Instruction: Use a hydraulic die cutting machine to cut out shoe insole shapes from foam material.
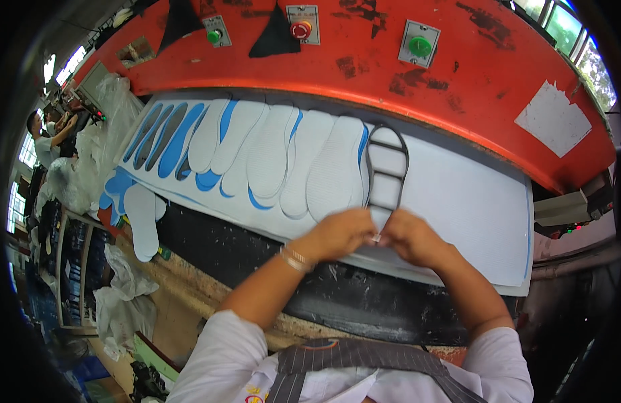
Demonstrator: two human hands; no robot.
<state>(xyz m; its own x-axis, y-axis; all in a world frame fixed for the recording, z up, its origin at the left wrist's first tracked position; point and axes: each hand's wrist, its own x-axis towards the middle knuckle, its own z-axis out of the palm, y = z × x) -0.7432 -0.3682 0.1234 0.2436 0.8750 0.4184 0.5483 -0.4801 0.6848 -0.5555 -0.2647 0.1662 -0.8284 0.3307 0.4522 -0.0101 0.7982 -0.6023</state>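
Observation:
A dark metal insole-shaped cutting die point(387, 176) with crossbars lies on a white sheet point(472, 215), just right of a row of cut insoles. My left hand point(344, 234) is closed at the die's near end. Beside it, my right hand point(412, 236) is closed on the same end, and the two hands nearly touch. My fingers hide that part of the die. The nearest white insole point(334, 168) lies against the die's left side. Farther left, several insoles overlap, with blue undersides or layers showing between them.
A red machine beam point(364, 67) spans the far side, carrying a green button point(420, 46) and a red button point(300, 29). Loose insoles point(142, 221) hang over the table's left end. Clear plastic bags point(126, 302) and a co-worker point(45, 144) are at left.

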